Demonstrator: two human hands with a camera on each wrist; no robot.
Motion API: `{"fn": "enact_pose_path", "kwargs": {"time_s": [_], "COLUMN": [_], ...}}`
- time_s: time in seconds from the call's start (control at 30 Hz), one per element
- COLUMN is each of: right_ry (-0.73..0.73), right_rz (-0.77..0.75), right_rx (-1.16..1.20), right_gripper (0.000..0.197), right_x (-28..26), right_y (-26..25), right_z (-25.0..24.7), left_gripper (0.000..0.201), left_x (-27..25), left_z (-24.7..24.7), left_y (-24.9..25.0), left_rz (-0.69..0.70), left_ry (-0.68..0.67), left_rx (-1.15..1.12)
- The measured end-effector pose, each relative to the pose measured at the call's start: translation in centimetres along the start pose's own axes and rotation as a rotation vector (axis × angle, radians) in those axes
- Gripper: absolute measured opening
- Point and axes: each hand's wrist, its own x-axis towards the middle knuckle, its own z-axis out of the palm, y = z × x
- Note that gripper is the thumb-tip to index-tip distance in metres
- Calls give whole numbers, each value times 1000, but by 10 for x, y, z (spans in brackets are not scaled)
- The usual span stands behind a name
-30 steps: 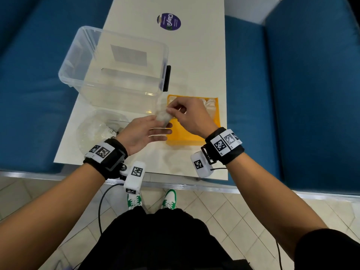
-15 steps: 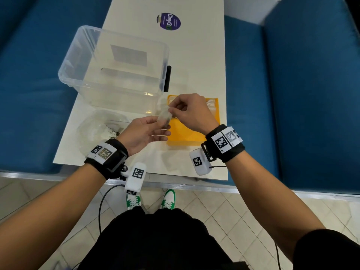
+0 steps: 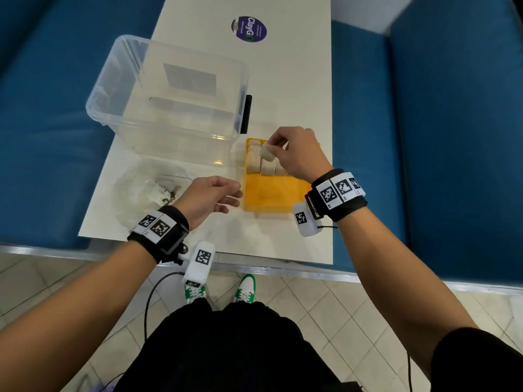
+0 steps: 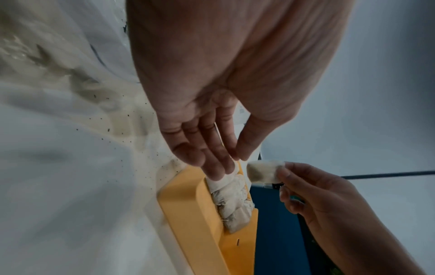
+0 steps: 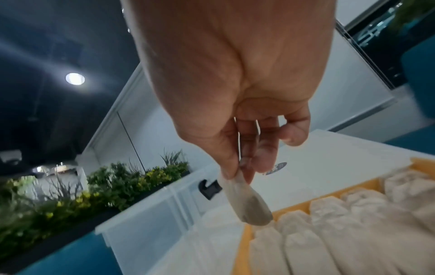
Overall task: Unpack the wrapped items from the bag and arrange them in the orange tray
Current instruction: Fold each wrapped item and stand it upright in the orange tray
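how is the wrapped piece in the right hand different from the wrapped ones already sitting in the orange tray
The wrapped piece hangs in the air, pinched by the right hand; the wrapped items in the tray lie on the floor of the orange tray, untouched. The held piece is alone; the tray ones are packed side by side in rows at the far end. Shared: pale whitish wrapping and similar size.

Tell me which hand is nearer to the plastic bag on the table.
Left. The left hand hovers just beside the plastic bag, empty. The right hand is farther away, over the orange tray, pinching a wrapped item.
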Motion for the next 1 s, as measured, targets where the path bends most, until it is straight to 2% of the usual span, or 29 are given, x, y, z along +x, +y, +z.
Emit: {"fn": "enact_pose_path", "kwargs": {"time_s": [0.13,0.27,0.37,0.5,0.73,1.0], "right_ry": [-117,-235,-278,-236,-172,-116], "right_rz": [25,20,9,27,73,82], "right_rx": [-98,-177,-198,-232,-243,-276], "right_gripper": [7,7,7,7,8,9], "right_x": [11,21,27,35,39,39], "right_y": [15,18,17,18,21,18], "right_z": [14,33,46,58,64,70], "left_gripper": [10,28,43,58,53,60], "left_x": [3,18,28,34,38,38], "left_z": [1,8,14,19,14,17], "left_y": [-2,-3,-2,-2,-8,-9], "left_rz": [18,80,119,121,103,101], "left_ry": [86,145,134,109,105,92], "left_rx": [100,270,393,512,465,404]}}
